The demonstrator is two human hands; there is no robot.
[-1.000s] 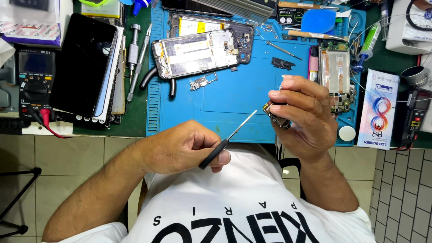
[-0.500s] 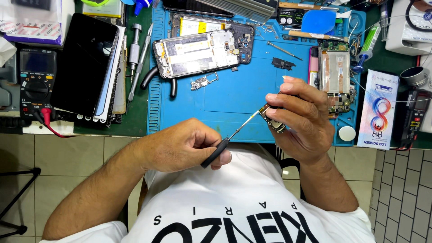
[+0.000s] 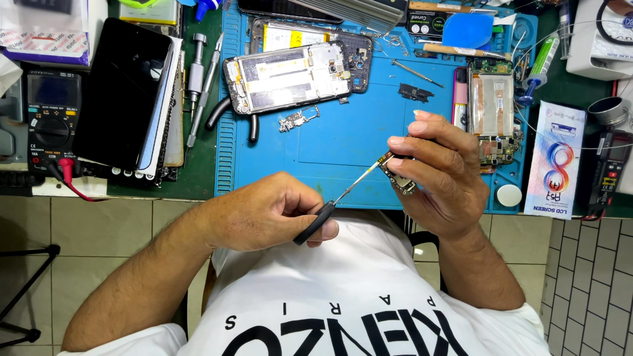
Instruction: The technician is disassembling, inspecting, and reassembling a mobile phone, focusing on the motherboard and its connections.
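Black-handled screwdriver (image 3: 336,201) pinched in left hand (image 3: 264,212), tip touching small circuit board (image 3: 397,179) gripped by right hand (image 3: 438,178) fingers, just below blue mat (image 3: 343,142), near opened phone (image 3: 287,76).

The right hand (image 3: 443,173) has turned a little — the small circuit board (image 3: 397,179) pinched in its fingers has slid leftward and slightly down, nearer the blue mat's (image 3: 343,142) front edge. The screwdriver (image 3: 343,195) in the left hand (image 3: 269,212) has followed it — its shaft is tilted a touch flatter, the tip touching the board's upper end.
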